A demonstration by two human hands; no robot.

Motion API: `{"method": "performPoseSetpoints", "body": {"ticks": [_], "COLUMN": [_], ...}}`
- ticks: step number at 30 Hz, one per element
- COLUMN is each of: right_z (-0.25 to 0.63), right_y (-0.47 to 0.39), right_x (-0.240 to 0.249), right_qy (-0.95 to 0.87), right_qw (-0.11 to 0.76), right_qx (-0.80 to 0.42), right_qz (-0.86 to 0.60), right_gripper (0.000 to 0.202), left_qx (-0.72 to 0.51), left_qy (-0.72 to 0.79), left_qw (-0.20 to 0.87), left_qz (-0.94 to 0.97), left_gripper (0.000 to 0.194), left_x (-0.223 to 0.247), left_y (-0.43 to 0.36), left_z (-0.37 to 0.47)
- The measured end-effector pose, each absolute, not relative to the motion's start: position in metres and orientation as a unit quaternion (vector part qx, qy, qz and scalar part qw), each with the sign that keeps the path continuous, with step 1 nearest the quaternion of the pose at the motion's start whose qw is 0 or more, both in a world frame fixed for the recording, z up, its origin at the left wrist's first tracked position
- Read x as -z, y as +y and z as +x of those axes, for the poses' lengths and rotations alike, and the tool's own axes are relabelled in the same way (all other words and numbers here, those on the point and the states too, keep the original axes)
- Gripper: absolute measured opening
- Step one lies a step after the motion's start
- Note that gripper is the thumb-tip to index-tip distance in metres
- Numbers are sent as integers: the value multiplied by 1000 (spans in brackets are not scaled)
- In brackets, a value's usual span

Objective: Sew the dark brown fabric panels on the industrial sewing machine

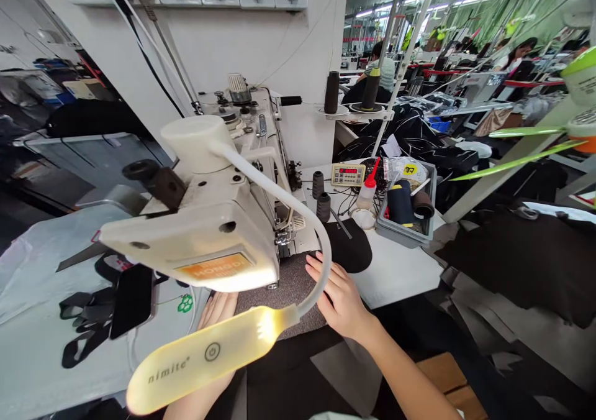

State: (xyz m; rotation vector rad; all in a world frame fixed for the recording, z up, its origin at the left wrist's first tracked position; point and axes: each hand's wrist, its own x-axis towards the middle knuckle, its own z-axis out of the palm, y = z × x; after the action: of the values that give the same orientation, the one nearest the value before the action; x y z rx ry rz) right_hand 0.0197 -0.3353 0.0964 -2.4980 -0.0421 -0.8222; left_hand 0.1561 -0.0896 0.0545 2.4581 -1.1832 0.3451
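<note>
A piece of dark brown-grey fabric [298, 281] lies under the head of a white sewing machine [261, 233]. My right hand [339, 296] rests flat on the fabric's right side, its fingers stretched out and partly behind the bent neck of a lamp. My left hand [218, 309] lies at the fabric's left edge with fingers extended; the glowing lamp [205, 361] and the machine head cover part of it. The needle area is mostly hidden by the machine head. A smooth black piece [349, 246] lies beyond my right hand.
A grey bin [405, 237] with thread spools stands at the back right, beside a red-tipped bottle [367, 191] and a small control panel [348, 174]. To the left lie a phone [133, 301] and black straps [79, 333]. Dark fabric pieces [521, 258] are stacked at right.
</note>
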Motion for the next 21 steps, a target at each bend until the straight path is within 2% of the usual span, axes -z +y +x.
{"method": "performPoseSetpoints", "body": {"ticks": [13, 18, 21], "right_z": [20, 19, 19], "right_y": [-337, -336, -335], "right_x": [-97, -96, -96], "right_qy": [-14, -11, -10], "right_qw": [259, 260, 255], "right_qx": [291, 289, 289], "right_qz": [-921, -921, -923], "right_gripper": [44, 44, 43], "left_qx": [-156, -159, -137], "left_qy": [-423, -413, -403], "left_qw": [172, 193, 241], "left_qz": [876, 876, 872], "left_gripper": [60, 57, 53], "left_x": [-71, -75, -78], "left_y": [-102, -106, -110], "left_z": [147, 147, 146]}}
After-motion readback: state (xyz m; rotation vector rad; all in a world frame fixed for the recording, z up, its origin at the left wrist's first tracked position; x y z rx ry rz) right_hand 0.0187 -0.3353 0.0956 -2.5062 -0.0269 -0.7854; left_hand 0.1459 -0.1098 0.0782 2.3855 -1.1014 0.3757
